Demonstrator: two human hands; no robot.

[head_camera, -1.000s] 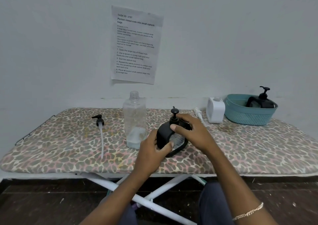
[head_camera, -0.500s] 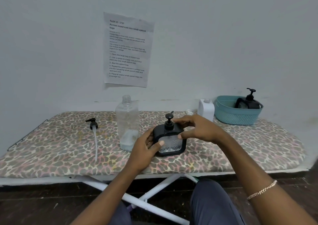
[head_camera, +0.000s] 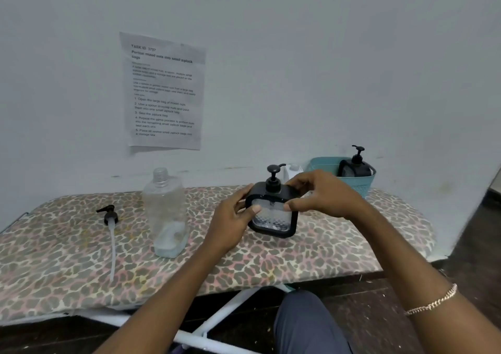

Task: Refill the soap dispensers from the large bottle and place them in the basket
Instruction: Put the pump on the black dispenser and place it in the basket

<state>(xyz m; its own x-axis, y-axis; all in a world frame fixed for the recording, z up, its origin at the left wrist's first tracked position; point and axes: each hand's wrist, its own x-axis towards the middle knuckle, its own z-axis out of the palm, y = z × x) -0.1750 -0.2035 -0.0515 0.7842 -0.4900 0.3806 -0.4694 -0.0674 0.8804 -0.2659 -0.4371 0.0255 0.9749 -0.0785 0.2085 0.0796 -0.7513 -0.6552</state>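
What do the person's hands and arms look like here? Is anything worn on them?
Both hands, the left hand and the right hand, are bare: no gloves, and no rings that I can make out. The forearms are bare too, with no sleeves in view. The only thing worn is a thin chain bracelet of pinkish-gold links on the right wrist.

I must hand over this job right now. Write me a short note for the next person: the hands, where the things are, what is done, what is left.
Left hand and right hand: both grip the black soap dispenser, pump on, near the middle of the board.
Basket, far right: one dispenser already inside.
Large bottle: uncapped, upright, little liquid at the bottom. Its pump lies on the board to the left.
White dispenser: behind the hands, mostly hidden.
Left: place the held dispenser in the basket; check the white one; probably recap the bottle.
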